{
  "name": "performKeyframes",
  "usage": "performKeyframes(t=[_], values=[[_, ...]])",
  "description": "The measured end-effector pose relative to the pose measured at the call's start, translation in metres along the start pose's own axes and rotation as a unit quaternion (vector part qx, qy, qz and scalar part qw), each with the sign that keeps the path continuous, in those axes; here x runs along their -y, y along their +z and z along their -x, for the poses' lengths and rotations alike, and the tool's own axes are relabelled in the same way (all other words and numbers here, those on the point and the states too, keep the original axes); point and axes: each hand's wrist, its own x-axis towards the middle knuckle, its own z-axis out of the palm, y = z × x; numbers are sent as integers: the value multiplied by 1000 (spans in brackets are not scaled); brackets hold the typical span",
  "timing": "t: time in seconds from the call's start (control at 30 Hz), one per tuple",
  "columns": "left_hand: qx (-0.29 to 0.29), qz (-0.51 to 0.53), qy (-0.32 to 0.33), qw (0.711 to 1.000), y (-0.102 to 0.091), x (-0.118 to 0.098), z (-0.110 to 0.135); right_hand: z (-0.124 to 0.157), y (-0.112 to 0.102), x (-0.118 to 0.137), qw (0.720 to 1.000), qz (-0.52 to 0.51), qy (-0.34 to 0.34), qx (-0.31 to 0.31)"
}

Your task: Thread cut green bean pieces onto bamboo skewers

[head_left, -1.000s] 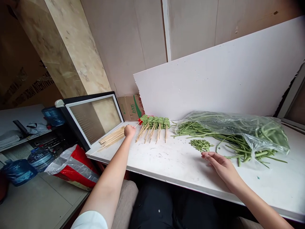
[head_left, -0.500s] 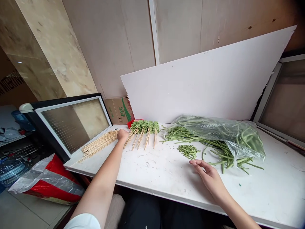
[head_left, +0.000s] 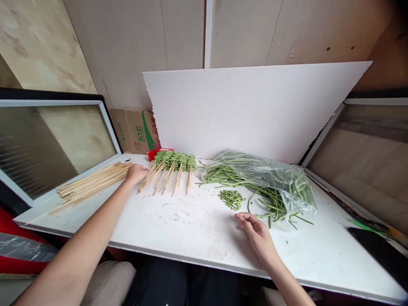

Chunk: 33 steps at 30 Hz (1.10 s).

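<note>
Bamboo skewers (head_left: 95, 182) lie right by our curled left hand (head_left: 137, 173), its grip hidden; near cut long beans (head_left: 232, 199), our right hand (head_left: 254, 229) bends loosely, whether pinching anything we cannot tell.

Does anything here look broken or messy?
Yes: the white board has ragged side edges, as if snapped, unlike its straight top. Long beans also spill out of the plastic bag onto the table.

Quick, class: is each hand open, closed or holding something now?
Left hand: curled beside the bare sticks; any grip can't be told.
Right hand: loosely curled near the cut beans; no held item visible.
</note>
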Motion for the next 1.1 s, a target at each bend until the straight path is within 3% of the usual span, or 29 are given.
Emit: performKeyframes(t=[0.13, 0.2, 0.33, 0.4, 0.5, 0.57, 0.67, 0.87, 1.1], values=[[-39, 46, 24, 998, -4, 6, 10, 3, 1, -1, 1000, 16, 7, -6], [-88, 73, 66, 991, -8, 7, 25, 3, 3, 1, 999, 31, 10, -6], [-198, 100, 192, 956, -14, 0, 78, -6, 2, 14, 995, 101, -5, 5], [-208, 126, 242, 939, -11, -7, 114, -19, -1, 24, 989, 148, -22, 5], [-105, 177, 336, 919, 3, -17, 171, -50, -7, 37, 975, 221, -28, -11], [-36, 187, 364, 912, 15, -23, 205, -74, -13, 43, 960, 279, -25, -4], [35, 181, 413, 892, 27, -28, 238, -109, -19, 47, 928, 370, -43, -12], [40, 183, 442, 877, 28, -28, 244, -151, -15, 51, 856, 517, -29, 13], [37, 234, 429, 871, 37, -24, 246, -181, 12, 53, 827, 559, -15, 55]])
